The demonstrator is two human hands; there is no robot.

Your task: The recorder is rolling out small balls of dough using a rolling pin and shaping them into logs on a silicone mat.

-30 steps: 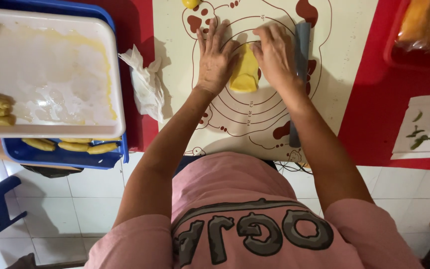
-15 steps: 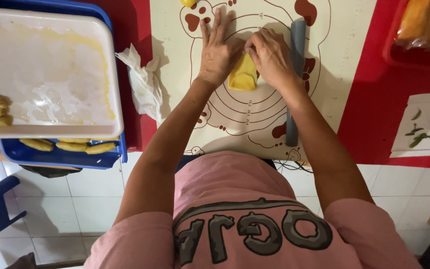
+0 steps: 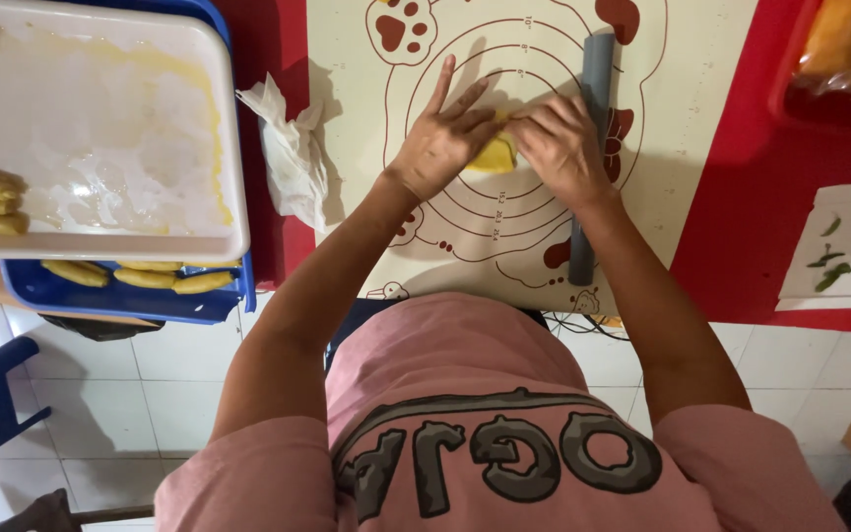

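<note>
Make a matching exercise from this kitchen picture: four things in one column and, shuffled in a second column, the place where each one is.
Things:
1. yellow dough piece
2. grey rolling pin
3. crumpled white paper
4. white tray

Places:
A. stacked on the blue tray
B. between the left hand and the right hand
C. just left of the baking mat, on the red cloth
D. lying lengthwise on the mat, partly under the right hand

Pairs: 1-B, 2-D, 3-C, 4-A

The mat (image 3: 701,118) lies bare toward its right edge beyond the grey rolling pin (image 3: 590,148), while crumpled paper (image 3: 293,158) crowds its left edge.
</note>
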